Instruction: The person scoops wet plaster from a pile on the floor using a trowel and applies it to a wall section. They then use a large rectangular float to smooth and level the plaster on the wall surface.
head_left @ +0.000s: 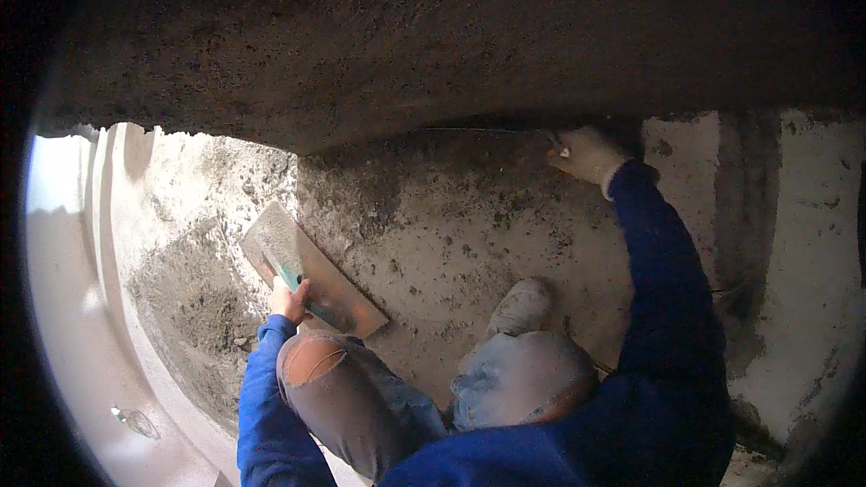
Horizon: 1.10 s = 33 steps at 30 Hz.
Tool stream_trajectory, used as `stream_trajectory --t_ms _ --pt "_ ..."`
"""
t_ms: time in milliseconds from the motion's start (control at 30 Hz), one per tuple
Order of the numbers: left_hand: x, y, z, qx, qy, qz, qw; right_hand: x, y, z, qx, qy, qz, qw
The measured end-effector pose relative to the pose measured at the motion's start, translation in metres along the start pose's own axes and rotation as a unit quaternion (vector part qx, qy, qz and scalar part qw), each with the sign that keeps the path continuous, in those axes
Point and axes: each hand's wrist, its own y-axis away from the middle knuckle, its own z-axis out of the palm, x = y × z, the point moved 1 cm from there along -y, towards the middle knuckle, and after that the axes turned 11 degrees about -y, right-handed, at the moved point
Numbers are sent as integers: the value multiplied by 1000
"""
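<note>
My left hand [290, 298] is closed round the green handle of a plastering float [329, 284], a flat rectangular board smeared with grey. The float is tilted over the floor beside my left knee. Farther off to the right, my right hand [586, 159], in a pale glove, is closed at the foot of the dark, rough wall [433, 45]. It grips a trowel [487, 131] that shows only as a thin edge along the wall; most of its blade is hidden.
Mortar crumbs and dark wet patches cover the grey floor [451, 207]. My bent knees and one dusty shoe [523, 305] are close below my hands. Along the left runs a white frame or ledge [99, 307] in bright light. Pale and dark strips [749, 207] are at the right.
</note>
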Motion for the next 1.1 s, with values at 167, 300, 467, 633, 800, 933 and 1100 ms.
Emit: stream_trajectory --t_ms 167,300,467,633,800,933,1100 --pt "-12 -9 4 -13 -63 -7 998 -2 11 -20 -13 26 14 999" --pt "-12 -7 2 28 -122 35 992 -42 -20 9 -35 20 3 999" --pt "-12 -8 3 -8 -103 13 995 -51 -1 -2 -34 4 34 999" --pt "3 -1 -2 15 -170 46 984 -61 -4 -8 -45 5 51 998" --pt "27 14 -11 -10 -115 8 993 -93 -28 30 -26 -20 4 999" --pt "25 13 -8 -18 -73 -13 997 -79 -14 7 -14 -29 -6 999" --pt "6 -1 -1 30 -193 43 980 -62 -22 1 -32 36 24 999"
